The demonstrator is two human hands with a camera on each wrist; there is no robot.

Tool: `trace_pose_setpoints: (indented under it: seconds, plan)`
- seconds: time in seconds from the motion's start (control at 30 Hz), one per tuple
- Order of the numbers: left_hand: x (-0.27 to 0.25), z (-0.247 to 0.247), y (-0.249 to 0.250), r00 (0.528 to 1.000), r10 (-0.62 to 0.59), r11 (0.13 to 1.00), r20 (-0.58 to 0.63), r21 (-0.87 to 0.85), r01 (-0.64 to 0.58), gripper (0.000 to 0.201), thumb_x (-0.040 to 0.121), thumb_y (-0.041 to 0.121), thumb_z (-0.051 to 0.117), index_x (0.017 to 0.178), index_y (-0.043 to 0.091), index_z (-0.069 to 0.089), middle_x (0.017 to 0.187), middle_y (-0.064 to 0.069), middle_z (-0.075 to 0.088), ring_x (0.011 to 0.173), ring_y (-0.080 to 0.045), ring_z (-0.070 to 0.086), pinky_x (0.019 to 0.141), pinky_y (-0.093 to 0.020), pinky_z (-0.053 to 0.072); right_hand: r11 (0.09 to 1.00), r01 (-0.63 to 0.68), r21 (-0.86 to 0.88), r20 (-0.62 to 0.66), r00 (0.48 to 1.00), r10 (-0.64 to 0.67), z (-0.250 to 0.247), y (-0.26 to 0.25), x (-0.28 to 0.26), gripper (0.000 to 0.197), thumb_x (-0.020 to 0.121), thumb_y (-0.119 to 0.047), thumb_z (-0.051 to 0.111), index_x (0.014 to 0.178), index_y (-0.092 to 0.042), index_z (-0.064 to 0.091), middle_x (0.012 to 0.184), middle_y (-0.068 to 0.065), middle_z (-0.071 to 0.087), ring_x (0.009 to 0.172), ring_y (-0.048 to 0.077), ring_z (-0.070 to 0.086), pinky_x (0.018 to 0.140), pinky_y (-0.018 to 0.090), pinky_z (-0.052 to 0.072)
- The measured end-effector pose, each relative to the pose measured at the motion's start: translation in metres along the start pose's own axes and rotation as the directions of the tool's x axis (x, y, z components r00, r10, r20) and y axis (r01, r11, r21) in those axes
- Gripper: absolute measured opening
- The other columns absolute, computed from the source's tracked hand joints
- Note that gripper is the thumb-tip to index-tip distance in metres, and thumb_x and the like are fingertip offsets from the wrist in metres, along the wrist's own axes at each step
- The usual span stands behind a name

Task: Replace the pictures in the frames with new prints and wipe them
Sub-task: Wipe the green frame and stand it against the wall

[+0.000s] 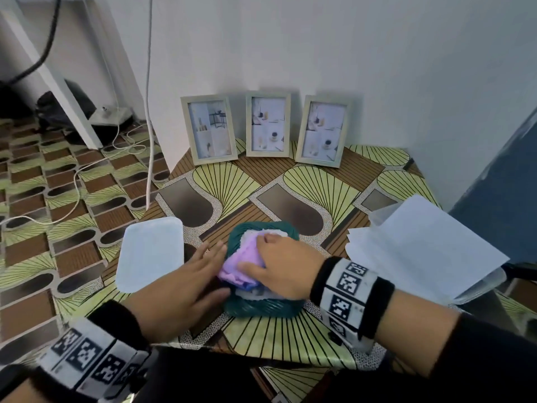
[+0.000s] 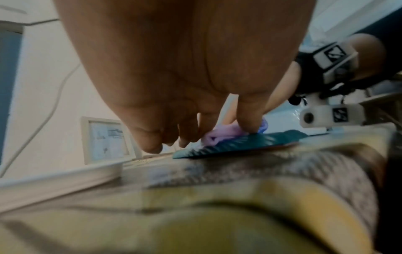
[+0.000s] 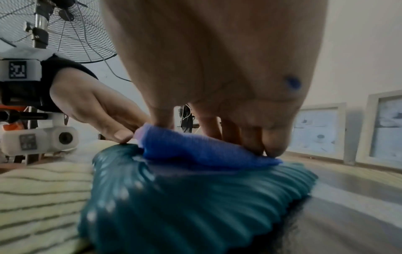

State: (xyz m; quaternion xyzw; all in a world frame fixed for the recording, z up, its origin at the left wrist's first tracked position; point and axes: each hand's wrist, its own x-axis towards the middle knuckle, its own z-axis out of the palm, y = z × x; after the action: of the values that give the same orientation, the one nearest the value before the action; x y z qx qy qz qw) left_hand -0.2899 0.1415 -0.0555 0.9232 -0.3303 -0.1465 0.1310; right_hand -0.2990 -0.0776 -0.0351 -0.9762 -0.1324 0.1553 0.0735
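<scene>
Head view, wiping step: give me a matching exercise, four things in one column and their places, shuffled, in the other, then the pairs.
Things:
1. purple cloth
2. teal frame
3. white tray
4. sheets of paper

Places:
A. at the table's right edge
B. flat on the table, between the two hands
C. under the right hand, on the teal frame
D. at the table's left edge, left of the left hand

Pairs: 1-C, 2-B, 3-D, 4-A
</scene>
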Motion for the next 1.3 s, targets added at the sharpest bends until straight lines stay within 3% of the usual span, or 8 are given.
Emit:
trace_pose_setpoints:
  seconds: [0.17,0.4,0.57,0.67,0.77,0.87,1.17,1.3]
  plan:
    - [0.001,0.007,0.004,0.992,-0.001,0.991,0.125,0.136,-0.016,0.086,0.09,0.071,0.024,0.145,0.027,-0.026,0.155,0.016,-0.029,0.136,0.005,-0.036,0.108,-0.01,-0.018,0.995,0.097,-0.028,0.093,0.991,-0.094,0.004,0.002,0.004,0.079,0.1,-0.044,0.042,0.154,0.001,0.007,0.163,0.017,0.009,0.151,0.025,0.009,0.123,0.041,0.014]
    - [0.004,0.001,0.008,0.99,-0.023,0.996,0.136,0.092,0.01,0.099,0.086,0.076,0.031,0.151,0.025,-0.022,0.154,0.016,-0.031,0.139,0.005,-0.032,0.109,-0.009,-0.013,0.976,0.206,0.073,-0.097,0.975,-0.198,0.006,0.024,-0.009,0.044,0.091,0.0,0.045,0.133,-0.01,0.053,0.149,0.011,0.045,0.14,0.027,0.039,0.114,0.039,0.033]
    - [0.024,-0.009,0.006,0.98,-0.035,0.999,0.197,0.041,0.028,0.113,0.075,0.085,0.034,0.152,0.024,-0.021,0.154,0.015,-0.03,0.14,0.004,-0.029,0.116,-0.017,-0.008,0.984,0.176,-0.032,-0.112,0.978,-0.179,0.005,0.04,-0.013,0.054,0.096,-0.008,0.05,0.144,-0.032,0.046,0.161,0.002,0.026,0.148,0.018,0.023,0.117,0.036,0.029]
    - [0.035,-0.009,0.006,0.968,-0.053,0.995,0.247,0.095,0.031,0.117,0.072,0.089,0.032,0.151,0.021,-0.024,0.156,0.011,-0.03,0.141,0.0,-0.03,0.118,-0.022,-0.007,0.978,0.207,-0.039,-0.117,0.971,-0.21,0.006,0.038,-0.016,0.046,0.103,-0.029,0.036,0.149,-0.028,0.038,0.161,0.007,0.025,0.148,0.02,0.023,0.119,0.032,0.024]
    - [0.037,-0.01,0.004,0.953,-0.051,0.996,0.298,0.088,0.026,0.117,0.073,0.091,0.03,0.146,0.023,-0.031,0.153,0.011,-0.038,0.138,0.002,-0.035,0.115,-0.02,-0.011,0.981,0.19,-0.027,-0.033,0.981,-0.191,0.011,0.032,-0.015,0.058,0.102,-0.049,0.021,0.155,-0.025,0.02,0.165,0.006,0.005,0.152,0.017,0.003,0.123,0.033,0.009]
    - [0.037,-0.014,0.002,0.95,-0.053,0.996,0.309,0.088,0.027,0.123,0.07,0.094,0.031,0.142,0.023,-0.038,0.147,0.011,-0.047,0.135,0.003,-0.039,0.115,-0.02,-0.012,0.971,0.212,-0.11,0.043,0.977,-0.208,0.014,0.032,-0.01,0.062,0.105,-0.044,0.027,0.158,-0.022,0.004,0.165,0.003,-0.008,0.152,0.019,-0.008,0.124,0.039,0.005]
    - [0.043,-0.016,0.001,0.945,-0.075,0.985,0.319,0.174,0.019,0.133,0.062,0.1,0.032,0.142,0.021,-0.04,0.143,0.01,-0.054,0.126,0.003,-0.05,0.103,-0.02,-0.026,0.975,0.22,-0.026,-0.116,0.968,-0.222,0.005,0.038,-0.007,0.054,0.099,-0.013,0.043,0.152,-0.023,0.033,0.161,-0.005,0.027,0.151,0.017,0.017,0.119,0.028,0.014]
    - [0.044,-0.017,0.001,0.945,-0.063,0.992,0.32,0.122,0.025,0.132,0.063,0.1,0.032,0.141,0.023,-0.041,0.14,0.014,-0.055,0.128,0.007,-0.047,0.104,-0.017,-0.024,0.979,0.176,-0.101,-0.151,0.97,-0.19,0.0,0.044,0.003,0.054,0.1,-0.015,0.044,0.152,-0.021,0.032,0.161,-0.001,0.026,0.151,0.02,0.014,0.122,0.038,0.009]
